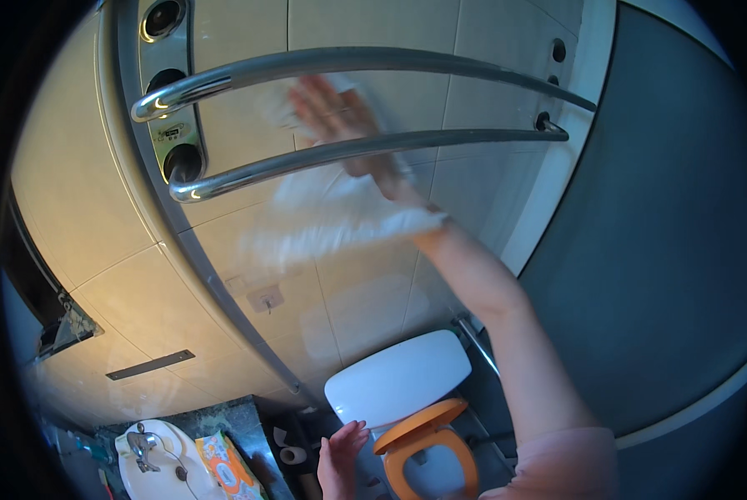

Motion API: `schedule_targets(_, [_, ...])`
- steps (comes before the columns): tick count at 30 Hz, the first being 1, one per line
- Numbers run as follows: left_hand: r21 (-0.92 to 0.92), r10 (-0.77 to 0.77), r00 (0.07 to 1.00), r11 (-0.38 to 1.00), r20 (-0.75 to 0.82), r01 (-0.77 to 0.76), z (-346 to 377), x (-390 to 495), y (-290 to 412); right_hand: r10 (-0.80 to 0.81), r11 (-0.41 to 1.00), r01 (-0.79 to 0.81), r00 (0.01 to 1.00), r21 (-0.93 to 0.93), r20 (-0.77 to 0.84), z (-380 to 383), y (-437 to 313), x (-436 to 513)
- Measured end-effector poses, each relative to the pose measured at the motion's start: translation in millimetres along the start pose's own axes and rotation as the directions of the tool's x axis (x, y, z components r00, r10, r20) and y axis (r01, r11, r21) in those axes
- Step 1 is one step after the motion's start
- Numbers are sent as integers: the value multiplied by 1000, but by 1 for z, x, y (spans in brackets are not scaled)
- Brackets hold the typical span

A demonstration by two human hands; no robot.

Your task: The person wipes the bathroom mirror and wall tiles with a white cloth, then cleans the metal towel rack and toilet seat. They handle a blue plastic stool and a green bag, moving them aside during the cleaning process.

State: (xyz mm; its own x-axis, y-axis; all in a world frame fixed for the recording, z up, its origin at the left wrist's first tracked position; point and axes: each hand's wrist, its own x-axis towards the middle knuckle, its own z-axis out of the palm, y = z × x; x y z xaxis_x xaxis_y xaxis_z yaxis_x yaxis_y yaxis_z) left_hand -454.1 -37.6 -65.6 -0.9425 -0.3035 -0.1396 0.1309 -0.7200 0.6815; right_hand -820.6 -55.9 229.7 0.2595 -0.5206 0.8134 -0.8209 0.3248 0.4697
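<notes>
My right hand (333, 115) reaches up between two chrome towel bars and the tiled wall, blurred by motion. It lies nearly flat on a white cloth (342, 206), holding it against the tiles. The loose part of the cloth hangs down below the lower bar (348, 150) and reaches my wrist. Above the fingers runs the upper bar (373, 59). My left hand (342, 459) is low in the view, empty, its fingers slightly curled. It is nearest to the white toilet cistern (398, 378) and the raised orange toilet lid (420, 425).
At lower left, a white washbasin (154, 475) with a chrome tap (142, 447) sits in a dark stone counter (239, 415). Beside it lies a wet-wipes pack (229, 472). A toilet roll (292, 455) is near the counter. A clear adhesive hook (266, 301) is on the wall. A grey panel (661, 219) stands right.
</notes>
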Motion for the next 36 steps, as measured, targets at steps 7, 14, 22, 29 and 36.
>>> schedule_targets(7, [-805, 153, 987, 592, 50, -51, 47, 178, 70, 314, 936, -317, 948, -155, -42, -14, -36, -10])
schedule_targets(14, [-310, 127, 992, 942, -20, -127, 48, 97, 77, 773, 371, -710, 593, 598, 224, -43, -39, -86])
schedule_targets(22, [-79, 228, 974, 970, -21, -229, 22, 44, 50, 372, -927, 94, 358, 363, 856, -134, -203, -109])
schedule_targets(29, [898, 366, 929, 388, 56, -207, 56, 14, -11, 361, -842, -417, 35, 342, 932, -150, -330, -185])
schedule_targets(36, [835, 389, 904, 427, 177, -347, 81, -51, -2, 258, -954, -173, -56, 245, 965, -119, -269, -202])
